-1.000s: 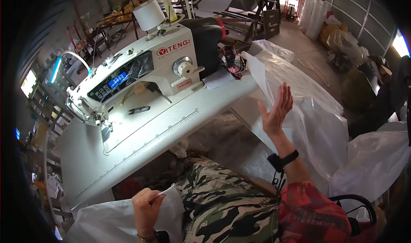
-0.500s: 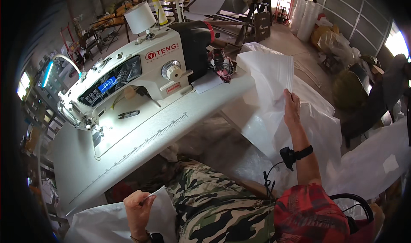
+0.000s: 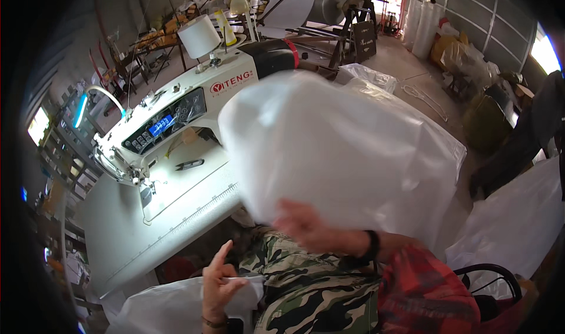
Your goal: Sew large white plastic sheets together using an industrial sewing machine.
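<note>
Beyond the right hand [image 3: 303,225], its grip too blurred to judge, white sheeting [image 3: 335,152] bulges; left hand [image 3: 218,287] spread wide.

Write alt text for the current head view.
A person's right hand, blurred, is at the lower edge of a billowing white sheet that partly hides a sewing machine. The left hand, thumb and forefinger apart, is by more white sheeting. Snips lie on the lit table.

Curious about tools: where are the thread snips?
Head view, left of centre: the thread snips lie on the sewing table, between control panel and ruler scale.
</note>
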The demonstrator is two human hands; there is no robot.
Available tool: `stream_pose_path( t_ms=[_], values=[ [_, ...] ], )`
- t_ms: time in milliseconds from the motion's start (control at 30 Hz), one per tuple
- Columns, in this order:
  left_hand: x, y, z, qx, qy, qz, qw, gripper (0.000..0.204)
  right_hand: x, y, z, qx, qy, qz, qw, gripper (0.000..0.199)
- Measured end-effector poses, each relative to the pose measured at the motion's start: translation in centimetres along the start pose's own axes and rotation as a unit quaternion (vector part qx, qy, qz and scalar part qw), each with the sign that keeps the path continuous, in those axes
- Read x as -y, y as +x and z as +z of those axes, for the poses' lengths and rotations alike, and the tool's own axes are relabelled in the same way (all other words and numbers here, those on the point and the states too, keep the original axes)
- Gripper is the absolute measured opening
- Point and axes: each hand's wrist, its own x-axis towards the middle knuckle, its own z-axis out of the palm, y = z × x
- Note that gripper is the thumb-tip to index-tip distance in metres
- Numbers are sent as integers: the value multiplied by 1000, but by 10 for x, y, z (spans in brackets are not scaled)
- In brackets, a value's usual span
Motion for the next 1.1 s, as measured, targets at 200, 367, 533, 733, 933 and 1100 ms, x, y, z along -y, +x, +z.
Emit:
stream_pose_path(
  t_ms=[200,367,533,733,933,1100],
  values=[
    [83,3,9,-60,44,-12,997,71,2,5,76,232,244,157,928,31],
    [134,-20,-11,-157,33,7,987,54,27,26,49,377,-52,-47,923,31],
    [84,-40,-39,-260,-90,-126,953,34,50,58,-37,146,-527,-58,835,51],
    [72,-47,-111,-435,-179,-54,881,34,23,33,-32,364,-425,153,815,62],
    [34,-88,-196,-469,-141,-25,872,47,-9,99,26,457,-406,-24,791,71],
    [3,-140,-262,-493,-70,-62,865,52,-43,99,77,430,-465,-115,765,70]
  ],
)
